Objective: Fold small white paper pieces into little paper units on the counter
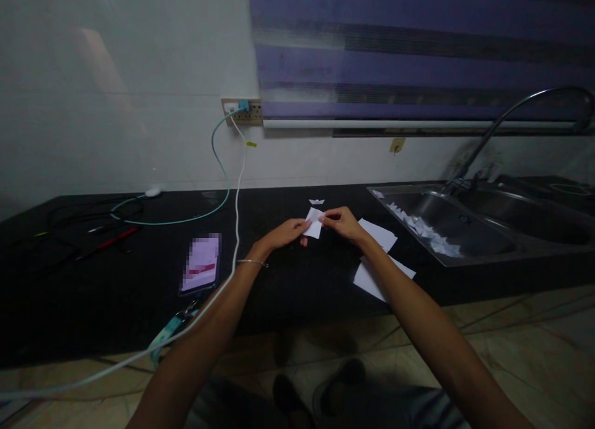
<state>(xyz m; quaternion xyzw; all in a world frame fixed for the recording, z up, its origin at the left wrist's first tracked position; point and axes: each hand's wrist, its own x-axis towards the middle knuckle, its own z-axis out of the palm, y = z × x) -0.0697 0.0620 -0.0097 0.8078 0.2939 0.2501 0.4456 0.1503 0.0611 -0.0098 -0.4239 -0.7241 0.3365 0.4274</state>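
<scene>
A small folded piece of white paper point(313, 224) is held up over the black counter between my two hands. My left hand point(289, 232) pinches its left edge, thumb on top. On the other side, my right hand point(341, 222) grips the upper right edge between thumb and fingers. Just beyond them lies a little folded paper boat point(317, 201). White paper sheets point(379, 235) lie beside and partly under my right forearm, with more sheets point(372, 283) nearer the front edge.
Many folded paper pieces point(425, 230) line the left side of the steel sink point(446, 263), below a curved faucet point(488, 128). A phone point(202, 263) lies at left. A white cable point(237, 212) runs from the wall socket point(253, 113) across my left arm. Dark cables and a red-handled tool point(118, 237) lie far left.
</scene>
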